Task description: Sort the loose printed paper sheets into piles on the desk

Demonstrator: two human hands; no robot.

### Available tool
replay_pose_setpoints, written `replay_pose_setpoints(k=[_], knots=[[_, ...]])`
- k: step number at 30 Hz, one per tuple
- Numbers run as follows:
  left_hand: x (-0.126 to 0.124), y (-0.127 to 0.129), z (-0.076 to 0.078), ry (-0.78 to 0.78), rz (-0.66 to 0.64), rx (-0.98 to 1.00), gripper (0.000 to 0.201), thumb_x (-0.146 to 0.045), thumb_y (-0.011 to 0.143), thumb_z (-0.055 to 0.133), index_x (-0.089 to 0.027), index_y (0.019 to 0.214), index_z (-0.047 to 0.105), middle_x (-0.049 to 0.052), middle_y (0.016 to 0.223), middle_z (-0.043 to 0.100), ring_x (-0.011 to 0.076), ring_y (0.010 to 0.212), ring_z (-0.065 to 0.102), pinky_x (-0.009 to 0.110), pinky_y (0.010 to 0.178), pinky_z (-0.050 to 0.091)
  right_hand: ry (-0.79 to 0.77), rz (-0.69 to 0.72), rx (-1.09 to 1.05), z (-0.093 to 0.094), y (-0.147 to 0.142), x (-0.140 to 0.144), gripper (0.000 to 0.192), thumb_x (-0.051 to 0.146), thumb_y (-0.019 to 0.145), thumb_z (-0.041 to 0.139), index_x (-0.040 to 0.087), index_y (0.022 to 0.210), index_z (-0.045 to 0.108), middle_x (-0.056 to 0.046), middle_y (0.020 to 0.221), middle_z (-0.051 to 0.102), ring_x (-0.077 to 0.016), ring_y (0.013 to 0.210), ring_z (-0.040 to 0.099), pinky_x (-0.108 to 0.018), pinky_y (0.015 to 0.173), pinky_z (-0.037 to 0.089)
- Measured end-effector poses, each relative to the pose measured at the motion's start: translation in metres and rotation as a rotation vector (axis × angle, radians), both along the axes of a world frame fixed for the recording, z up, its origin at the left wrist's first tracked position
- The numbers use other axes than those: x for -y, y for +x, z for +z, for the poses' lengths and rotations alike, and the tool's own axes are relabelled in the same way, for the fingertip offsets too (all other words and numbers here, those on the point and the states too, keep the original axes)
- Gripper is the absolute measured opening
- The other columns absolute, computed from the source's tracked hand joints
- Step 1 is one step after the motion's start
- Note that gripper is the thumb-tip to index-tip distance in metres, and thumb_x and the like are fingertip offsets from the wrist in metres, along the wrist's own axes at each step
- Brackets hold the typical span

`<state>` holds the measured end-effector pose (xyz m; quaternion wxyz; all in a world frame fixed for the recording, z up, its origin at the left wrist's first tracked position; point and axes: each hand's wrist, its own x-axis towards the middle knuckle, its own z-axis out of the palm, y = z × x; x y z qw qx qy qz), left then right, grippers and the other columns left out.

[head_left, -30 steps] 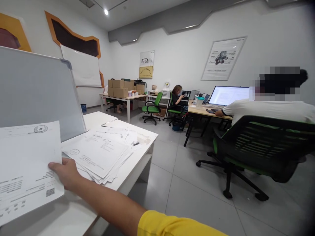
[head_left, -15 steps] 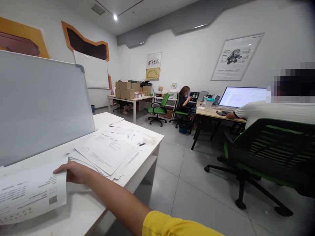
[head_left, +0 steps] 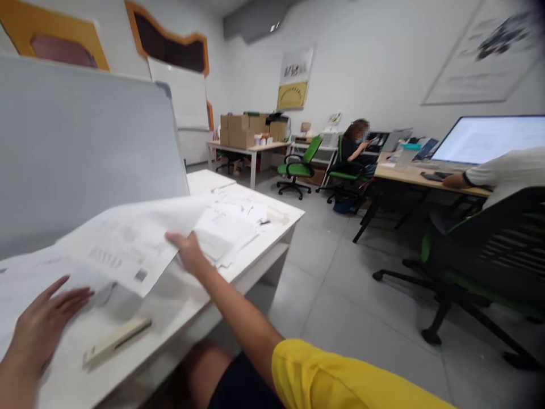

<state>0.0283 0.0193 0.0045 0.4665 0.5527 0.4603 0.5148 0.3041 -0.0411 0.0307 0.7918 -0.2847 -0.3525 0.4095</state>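
A printed sheet of paper (head_left: 123,238) with a small dark square code near its corner is lifted off the white desk (head_left: 170,307). My right hand (head_left: 187,250) pinches its right edge, thumb on top. Beyond it, a loose pile of printed papers (head_left: 230,227) is partly covered by the raised sheet. My left hand (head_left: 51,318) is at the lower left with fingers stretched out, beside other white papers (head_left: 25,284) on the desk. Between my left hand and the desk's front edge lies a cream, elongated stapler-like object (head_left: 117,341), blurred.
A whiteboard (head_left: 93,153) stands along the desk's far left side. On the right, a person in a white shirt (head_left: 519,170) sits in a black-and-green chair (head_left: 502,272). Cardboard boxes (head_left: 238,130) sit on a back table, and another person (head_left: 355,142) is seated near the wall.
My right hand has carried the sheet rightward and up over the paper pile. My left hand and the cream object have come into view as the camera shifted.
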Motion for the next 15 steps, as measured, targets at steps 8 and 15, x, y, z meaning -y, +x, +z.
replay_pose_setpoints(k=[8,15], knots=[[0.0,0.018,0.002,-0.073,0.0,0.142,0.034,-0.025,0.065,0.067,-0.02,0.098,0.067,0.002,0.075,0.072,0.021,0.08,0.07,0.043,0.103,0.05,-0.346,-0.15,-0.319,-0.109,0.006,0.141,0.05,0.038,0.062,0.075,0.016,0.106,0.068,-0.01,0.112,0.076,-0.0299,0.114,0.068,-0.047,0.107,0.049],[0.004,0.027,-0.007,0.009,0.072,0.087,0.041,-0.023,0.065,0.064,-0.01,0.105,0.065,0.002,0.071,0.069,0.0189,0.073,0.07,0.043,0.093,0.054,-0.474,-0.182,-0.036,-0.121,0.0,0.195,0.049,0.04,0.069,0.075,0.016,0.111,0.069,-0.009,0.11,0.077,-0.0283,0.115,0.067,-0.046,0.112,0.044]])
